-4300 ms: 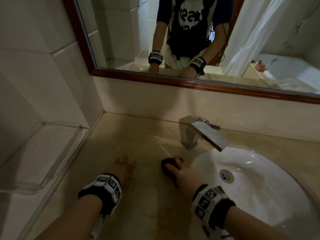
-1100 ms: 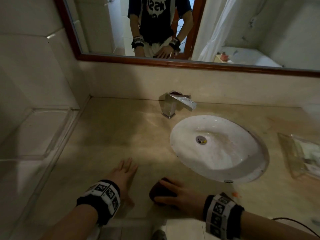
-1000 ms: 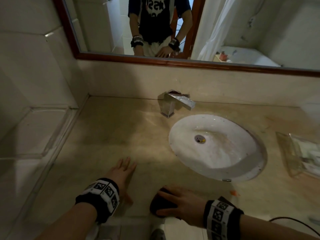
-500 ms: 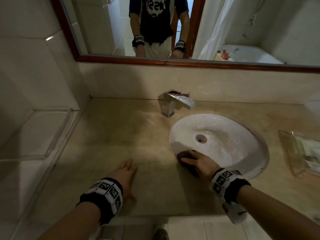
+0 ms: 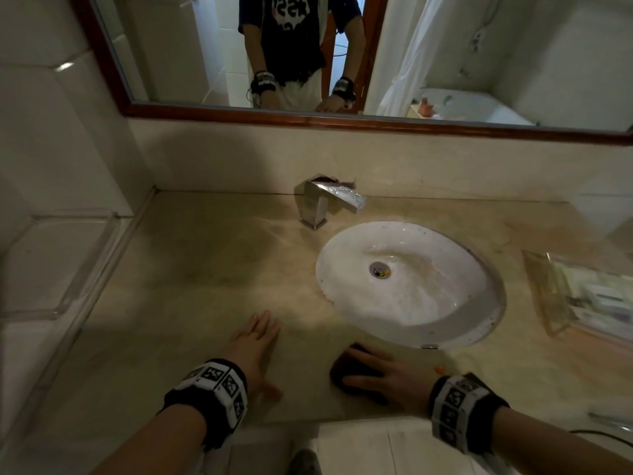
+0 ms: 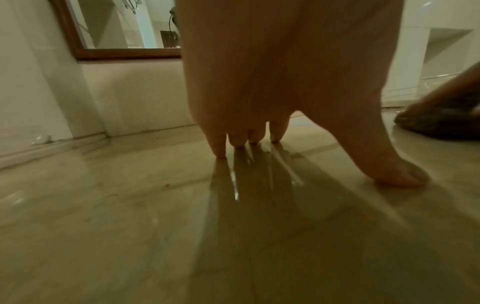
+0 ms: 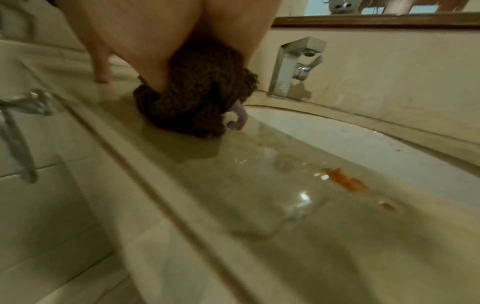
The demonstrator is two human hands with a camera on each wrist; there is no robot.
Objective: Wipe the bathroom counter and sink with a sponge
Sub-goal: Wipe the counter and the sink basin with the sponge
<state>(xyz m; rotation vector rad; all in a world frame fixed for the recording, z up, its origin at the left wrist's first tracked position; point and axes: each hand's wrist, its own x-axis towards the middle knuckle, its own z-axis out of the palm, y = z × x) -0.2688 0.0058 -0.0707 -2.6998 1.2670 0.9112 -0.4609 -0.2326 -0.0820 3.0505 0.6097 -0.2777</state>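
Sponge (image 5: 343,369), dark and coarse, sits on glossy beige counter (image 5: 205,269).

Dark brown sponge (image 5: 348,367), white sink (image 5: 428,303)

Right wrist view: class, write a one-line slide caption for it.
Right hand holds a dark sponge down on the wet counter beside the sink, orange debris nearby, faucet behind.

You had 2 hands: left hand (image 5: 255,341), right hand (image 5: 394,382); 1 sponge (image 7: 197,98), 1 sink (image 5: 342,262), 1 faucet (image 5: 318,207), 1 mirror (image 5: 513,46), 1 counter (image 5: 205,269).
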